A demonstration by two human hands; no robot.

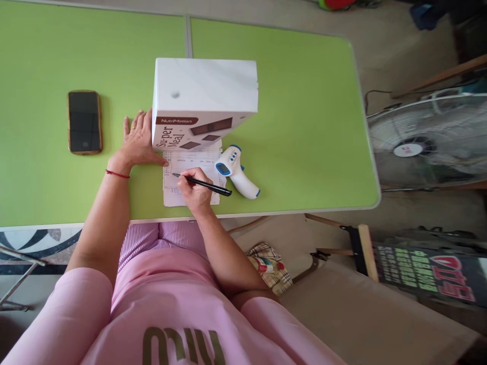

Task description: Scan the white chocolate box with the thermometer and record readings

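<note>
The right hand pinches a black pen with its tip on a printed paper sheet at centre. The left hand lies spread on the green bench, its side against a white NutriMotion box. A smartphone lies further left, and a blue-and-white infrared thermometer lies just right of the sheet.

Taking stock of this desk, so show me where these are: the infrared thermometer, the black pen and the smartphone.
infrared thermometer (235,172): head view, on its white body beside the display
black pen (219,189): head view, on the barrel's rear end
smartphone (84,121): head view, on its dark screen
</note>
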